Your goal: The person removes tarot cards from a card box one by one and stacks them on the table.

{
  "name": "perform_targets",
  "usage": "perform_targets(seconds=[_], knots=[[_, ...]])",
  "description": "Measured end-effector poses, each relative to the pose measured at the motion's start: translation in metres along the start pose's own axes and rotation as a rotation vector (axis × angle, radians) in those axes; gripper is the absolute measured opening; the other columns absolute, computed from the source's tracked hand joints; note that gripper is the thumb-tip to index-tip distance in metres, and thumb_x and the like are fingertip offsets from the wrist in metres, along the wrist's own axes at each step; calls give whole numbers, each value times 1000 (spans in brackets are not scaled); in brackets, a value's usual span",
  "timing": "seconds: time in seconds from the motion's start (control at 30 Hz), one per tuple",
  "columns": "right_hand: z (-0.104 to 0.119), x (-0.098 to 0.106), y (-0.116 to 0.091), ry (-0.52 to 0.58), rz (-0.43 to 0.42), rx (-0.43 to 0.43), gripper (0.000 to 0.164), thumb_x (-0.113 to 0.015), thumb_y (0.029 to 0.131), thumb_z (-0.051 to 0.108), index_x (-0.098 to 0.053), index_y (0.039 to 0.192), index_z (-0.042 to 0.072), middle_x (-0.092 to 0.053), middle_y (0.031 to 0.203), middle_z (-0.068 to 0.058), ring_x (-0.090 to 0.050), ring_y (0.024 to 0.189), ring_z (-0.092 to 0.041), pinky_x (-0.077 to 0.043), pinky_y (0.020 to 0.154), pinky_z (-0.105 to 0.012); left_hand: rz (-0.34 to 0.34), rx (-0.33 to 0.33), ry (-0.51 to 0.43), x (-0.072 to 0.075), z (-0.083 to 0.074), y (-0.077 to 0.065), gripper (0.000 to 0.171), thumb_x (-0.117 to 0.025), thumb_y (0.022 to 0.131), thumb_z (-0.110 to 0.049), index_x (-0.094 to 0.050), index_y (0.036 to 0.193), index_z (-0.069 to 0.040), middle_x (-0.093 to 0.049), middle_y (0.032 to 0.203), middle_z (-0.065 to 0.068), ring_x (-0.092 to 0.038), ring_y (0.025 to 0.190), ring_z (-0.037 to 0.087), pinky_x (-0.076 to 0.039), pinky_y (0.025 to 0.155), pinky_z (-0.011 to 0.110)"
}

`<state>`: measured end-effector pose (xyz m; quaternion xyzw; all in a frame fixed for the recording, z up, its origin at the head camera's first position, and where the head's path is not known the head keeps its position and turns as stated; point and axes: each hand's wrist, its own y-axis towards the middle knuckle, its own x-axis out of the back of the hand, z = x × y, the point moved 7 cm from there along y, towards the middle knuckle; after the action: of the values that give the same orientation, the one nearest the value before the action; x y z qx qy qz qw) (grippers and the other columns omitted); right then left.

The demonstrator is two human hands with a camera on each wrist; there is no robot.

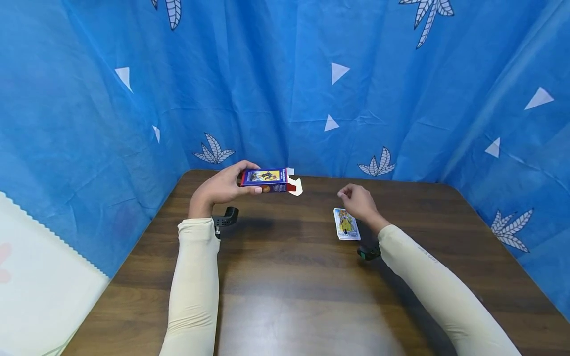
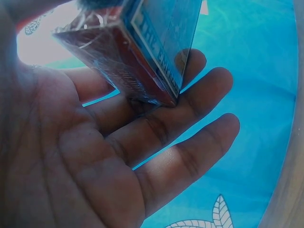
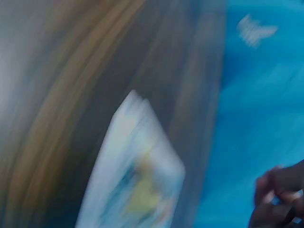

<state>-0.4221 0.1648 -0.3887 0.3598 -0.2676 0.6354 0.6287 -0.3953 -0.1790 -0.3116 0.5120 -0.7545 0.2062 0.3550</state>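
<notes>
Above the back left of the table, my left hand (image 1: 226, 184) pinches a blue and red tarot card box (image 1: 267, 178) between thumb and fingers. The box lies sideways, its printed face up and its end flap (image 1: 296, 187) standing open to the right. In the left wrist view, the box's clear-wrapped closed end (image 2: 128, 61) crosses the fingers (image 2: 166, 123). A stack of tarot cards (image 1: 346, 225) lies face up on the table, blurred in the right wrist view (image 3: 137, 175). Just over its far end hovers my right hand (image 1: 358, 201), fingers loosely curled and holding nothing.
The brown wooden table (image 1: 285, 277) reaches back to a blue curtain (image 1: 285, 89) with white leaf and triangle prints. A white cloth (image 1: 40, 277) hangs at the left. Black wrist devices show at the left wrist (image 1: 226, 217) and right wrist (image 1: 368, 252).
</notes>
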Motion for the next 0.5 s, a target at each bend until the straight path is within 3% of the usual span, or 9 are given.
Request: perform_targets(seconds=[0.13, 0.27, 0.37, 0.5], knots=[[56, 8, -12, 196, -54, 182, 30, -51, 103, 32, -67, 107, 7, -68, 101, -15, -59, 87, -25, -47, 76, -37, 5, -19, 9, 1, -2, 1, 73, -74, 84, -50, -43, 141, -17, -52, 133, 15, -51, 116, 32, -49, 95, 48], [99, 12, -22, 270, -73, 297, 34, -49, 103, 37, -70, 99, 10, -69, 96, -10, -60, 84, -22, -47, 74, -35, 14, -14, 3, 1, -2, 2, 73, -75, 83, -49, -42, 141, -17, -51, 134, 14, -51, 117, 32, -49, 97, 48], [119, 9, -25, 280, -43, 318, 32, -53, 102, 33, -69, 90, 8, -66, 86, -7, -57, 79, -21, -44, 69, -34, 18, -13, 6, 1, -2, 2, 74, -75, 83, -49, -42, 141, -18, -51, 134, 14, -51, 117, 32, -49, 97, 48], [127, -5, -20, 316, 73, 255, 33, -57, 100, 32, -65, 81, 6, -62, 82, -8, -51, 77, -20, -38, 62, -32, 18, -18, 6, -1, -2, 3, 73, -75, 84, -48, -43, 141, -18, -52, 133, 14, -52, 116, 32, -49, 96, 48]])
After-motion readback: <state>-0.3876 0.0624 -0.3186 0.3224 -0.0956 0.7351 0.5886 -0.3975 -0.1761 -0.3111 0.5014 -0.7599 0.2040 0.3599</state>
